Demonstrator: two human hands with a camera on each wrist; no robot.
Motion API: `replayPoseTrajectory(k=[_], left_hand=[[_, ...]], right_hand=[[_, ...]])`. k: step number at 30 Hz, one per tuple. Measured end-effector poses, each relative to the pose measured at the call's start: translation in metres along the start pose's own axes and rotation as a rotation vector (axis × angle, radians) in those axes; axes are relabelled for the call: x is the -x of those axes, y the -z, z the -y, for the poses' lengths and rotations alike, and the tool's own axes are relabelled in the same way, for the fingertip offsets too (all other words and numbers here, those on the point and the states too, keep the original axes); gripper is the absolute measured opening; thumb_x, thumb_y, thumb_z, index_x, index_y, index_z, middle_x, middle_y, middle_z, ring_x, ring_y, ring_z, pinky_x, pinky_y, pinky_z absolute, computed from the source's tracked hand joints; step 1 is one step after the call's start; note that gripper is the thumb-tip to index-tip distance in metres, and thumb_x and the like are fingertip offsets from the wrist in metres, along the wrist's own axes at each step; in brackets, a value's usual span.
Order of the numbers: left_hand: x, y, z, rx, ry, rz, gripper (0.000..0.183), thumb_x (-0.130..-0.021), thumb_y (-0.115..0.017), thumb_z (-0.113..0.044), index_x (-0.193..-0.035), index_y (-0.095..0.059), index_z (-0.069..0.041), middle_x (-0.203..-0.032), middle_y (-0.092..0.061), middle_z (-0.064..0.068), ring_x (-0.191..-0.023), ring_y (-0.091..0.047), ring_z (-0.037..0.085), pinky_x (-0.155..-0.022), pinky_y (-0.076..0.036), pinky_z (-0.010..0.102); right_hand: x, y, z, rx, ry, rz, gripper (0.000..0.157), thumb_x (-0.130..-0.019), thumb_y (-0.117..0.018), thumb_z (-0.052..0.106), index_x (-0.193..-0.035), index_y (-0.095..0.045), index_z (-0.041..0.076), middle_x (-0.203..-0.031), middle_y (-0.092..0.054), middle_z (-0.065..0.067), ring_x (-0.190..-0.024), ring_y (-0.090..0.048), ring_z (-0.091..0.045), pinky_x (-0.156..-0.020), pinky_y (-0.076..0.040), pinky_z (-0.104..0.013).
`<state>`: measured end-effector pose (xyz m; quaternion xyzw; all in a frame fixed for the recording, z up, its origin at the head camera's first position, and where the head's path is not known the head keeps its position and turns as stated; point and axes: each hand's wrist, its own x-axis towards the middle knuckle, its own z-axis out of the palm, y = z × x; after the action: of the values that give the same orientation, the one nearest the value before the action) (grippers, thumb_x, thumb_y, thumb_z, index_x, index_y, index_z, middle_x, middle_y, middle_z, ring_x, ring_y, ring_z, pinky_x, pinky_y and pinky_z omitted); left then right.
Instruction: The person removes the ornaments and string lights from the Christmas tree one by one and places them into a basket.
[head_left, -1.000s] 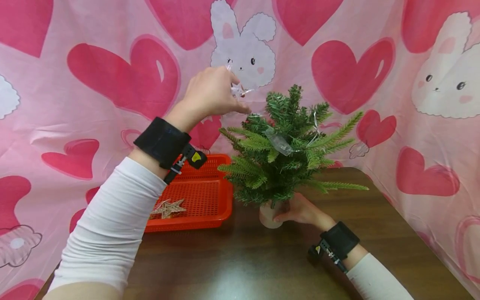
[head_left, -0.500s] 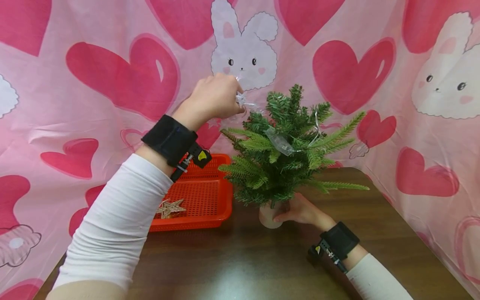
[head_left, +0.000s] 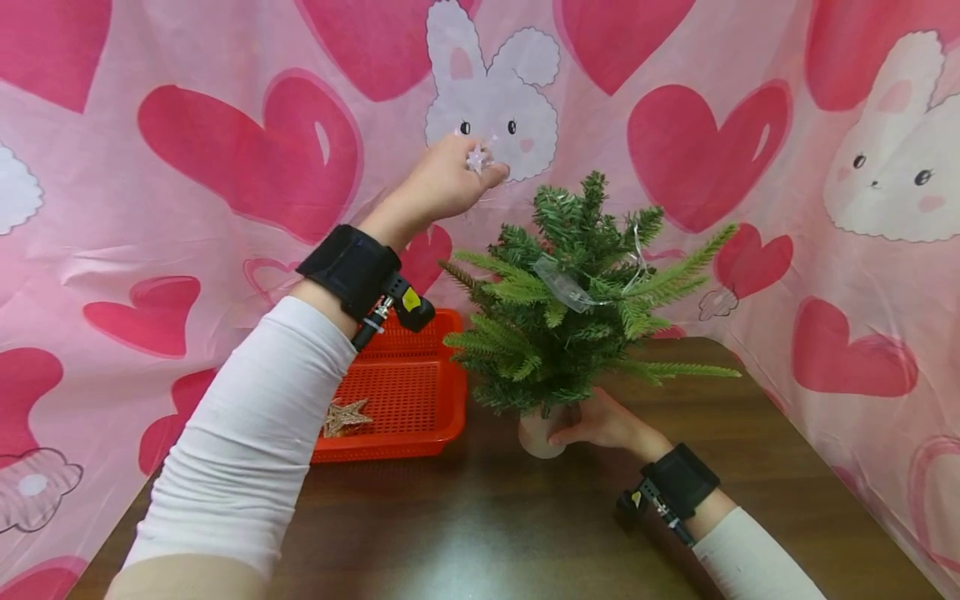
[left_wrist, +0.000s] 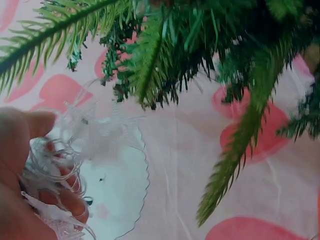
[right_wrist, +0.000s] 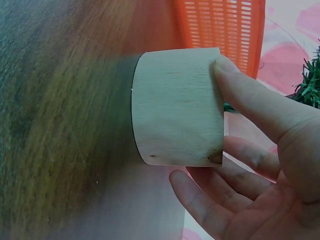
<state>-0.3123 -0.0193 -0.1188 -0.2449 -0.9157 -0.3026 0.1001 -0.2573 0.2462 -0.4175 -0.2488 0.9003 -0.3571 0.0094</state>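
Up at the left of a small artificial Christmas tree (head_left: 540, 350), my left hand (head_left: 450, 179) holds a bunch of clear string lights (left_wrist: 55, 167) with star-shaped pieces. In the left wrist view, the thin wire is looped among the curled fingers, and a blurred star hangs past the fingertips. Part of the wire (head_left: 637, 250) and a flat clear plastic piece (head_left: 561, 283) lie on the tree's branches. My right hand (head_left: 606, 422) grips the tree's pale wooden base (right_wrist: 177, 107), thumb on its top edge and fingers at its side. The base stands upright on the table.
Left of the tree is an orange plastic basket (head_left: 456, 421) with a glittery gold star (head_left: 347, 415) in it, partly covered by my left forearm. The brown wooden table (head_left: 465, 517) reaches a pink curtain (head_left: 225, 242) with hearts and rabbits.
My left hand dipped toward the tree, then rose and shifted slightly right and away from the branches, still holding the string lights. The right hand stays on the base.
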Motion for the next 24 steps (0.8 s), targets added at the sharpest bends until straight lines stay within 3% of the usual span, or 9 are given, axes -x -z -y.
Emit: replayPoseTrajectory(k=[3, 5, 6, 9, 12, 14, 16, 20, 24], left_hand=[[-0.002, -0.002, 0.001, 0.224, 0.035, -0.032, 0.026, -0.100, -0.055, -0.039, -0.088, -0.054, -0.016, -0.088, -0.056, -0.001, -0.078, -0.050, 0.011, -0.076, -0.043, 0.027], [-0.004, -0.002, 0.001, 0.340, 0.049, -0.070, 0.036, -0.100, -0.057, -0.037, -0.074, -0.044, -0.014, -0.073, -0.043, -0.003, -0.070, -0.048, 0.013, -0.069, -0.041, 0.027], [-0.004, -0.002, 0.000, 0.388, 0.064, -0.080, 0.038, -0.099, -0.058, -0.036, -0.072, -0.042, -0.015, -0.072, -0.044, -0.004, -0.072, -0.052, 0.011, -0.068, -0.041, 0.027], [-0.005, 0.001, -0.006, 0.518, 0.102, -0.082, 0.035, -0.100, -0.058, -0.033, -0.073, -0.046, -0.014, -0.092, -0.061, -0.003, -0.091, -0.064, 0.011, -0.064, -0.044, 0.024], [-0.004, 0.004, -0.011, 0.619, 0.130, -0.064, 0.028, -0.101, -0.055, -0.031, -0.079, -0.049, -0.014, -0.114, -0.070, 0.001, -0.086, -0.069, 0.013, -0.053, -0.041, 0.021], [-0.004, 0.005, -0.013, 0.696, 0.149, -0.055, 0.023, -0.101, -0.053, -0.030, -0.085, -0.053, -0.014, -0.117, -0.072, 0.005, -0.073, -0.066, 0.013, -0.049, -0.039, 0.020], [-0.003, 0.005, -0.014, 0.729, 0.149, -0.054, 0.020, -0.101, -0.053, -0.029, -0.089, -0.056, -0.014, -0.109, -0.074, 0.005, -0.061, -0.059, 0.012, -0.046, -0.036, 0.021], [-0.004, 0.004, -0.012, 0.755, 0.124, -0.058, 0.023, -0.099, -0.057, -0.031, -0.084, -0.058, -0.014, -0.082, -0.067, 0.001, -0.054, -0.051, 0.010, -0.047, -0.036, 0.022], [-0.004, 0.000, -0.011, 0.657, 0.074, -0.038, 0.037, -0.098, -0.060, -0.036, -0.071, -0.048, -0.014, -0.063, -0.055, -0.001, -0.053, -0.054, 0.010, -0.046, -0.036, 0.022]], right_hand=[[0.000, 0.000, 0.000, -0.012, -0.004, -0.002, 0.102, -0.074, -0.087, 0.034, -0.154, -0.029, 0.010, -0.154, -0.041, -0.017, -0.136, -0.046, -0.039, -0.106, -0.040, -0.057], [0.000, 0.001, 0.000, -0.006, -0.002, -0.001, 0.103, -0.074, -0.087, 0.034, -0.155, -0.029, 0.009, -0.154, -0.041, -0.018, -0.135, -0.046, -0.039, -0.105, -0.041, -0.057], [0.000, 0.001, 0.000, -0.008, -0.005, 0.000, 0.103, -0.074, -0.087, 0.033, -0.154, -0.029, 0.009, -0.153, -0.042, -0.018, -0.135, -0.046, -0.039, -0.105, -0.041, -0.057], [0.001, 0.001, 0.000, -0.018, -0.013, 0.000, 0.103, -0.073, -0.088, 0.032, -0.154, -0.029, 0.009, -0.153, -0.042, -0.019, -0.135, -0.046, -0.040, -0.106, -0.040, -0.057], [0.000, 0.001, 0.001, -0.018, -0.022, -0.003, 0.102, -0.073, -0.088, 0.032, -0.153, -0.031, 0.008, -0.152, -0.044, -0.019, -0.134, -0.047, -0.039, -0.106, -0.040, -0.058], [0.000, 0.001, 0.001, -0.015, -0.023, -0.002, 0.102, -0.073, -0.088, 0.032, -0.153, -0.031, 0.008, -0.152, -0.043, -0.019, -0.134, -0.047, -0.040, -0.106, -0.040, -0.058], [0.000, 0.001, 0.001, -0.015, -0.020, 0.003, 0.102, -0.073, -0.088, 0.032, -0.153, -0.030, 0.007, -0.152, -0.043, -0.020, -0.134, -0.046, -0.041, -0.106, -0.040, -0.059], [0.000, 0.002, 0.001, -0.038, -0.028, 0.010, 0.102, -0.073, -0.088, 0.030, -0.154, -0.030, 0.008, -0.153, -0.042, -0.019, -0.136, -0.045, -0.041, -0.108, -0.038, -0.059], [0.001, 0.002, 0.001, -0.046, -0.022, 0.010, 0.101, -0.073, -0.088, 0.031, -0.154, -0.030, 0.010, -0.154, -0.041, -0.017, -0.137, -0.043, -0.040, -0.108, -0.038, -0.059]])
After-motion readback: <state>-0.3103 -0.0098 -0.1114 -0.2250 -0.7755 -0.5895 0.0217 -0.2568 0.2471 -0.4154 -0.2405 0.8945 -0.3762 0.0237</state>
